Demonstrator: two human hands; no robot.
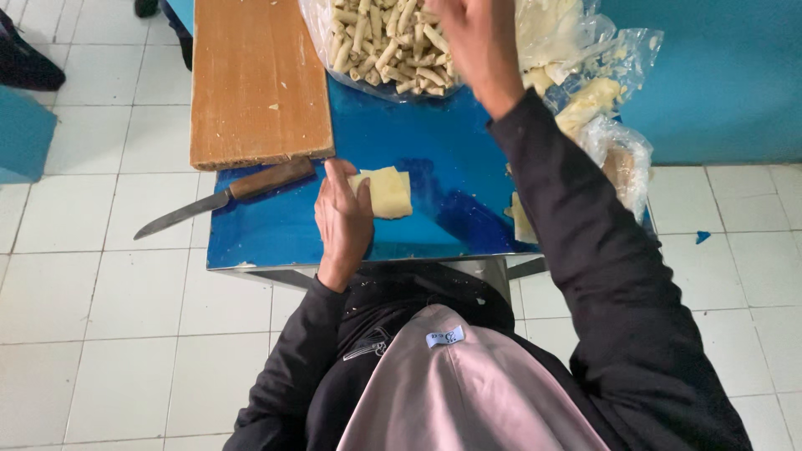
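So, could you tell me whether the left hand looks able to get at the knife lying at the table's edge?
Probably yes: the left hand rests by the folded dough sheet, and the knife lies just beside it with nothing between them.

- Floor (109, 309): white square tiles with grey grout lines, laid all around the bench; light scuffing, and a small blue fragment (703, 237) lying on a tile off the bench's right edge.
- Wall (718, 75): painted plain teal-blue, meeting the floor beyond the bench's far right corner.
- Bench (276, 234): glossy blue top, reflective, on a grey metal frame visible under its near edge.
- Blue furniture panel (21, 134): at the left margin, standing on the tiles, well apart from the bench.
- Dark object (29, 63): on the floor at the upper left; kind cannot be determined.
- Light: even, diffuse, with soft reflections on the bench top.
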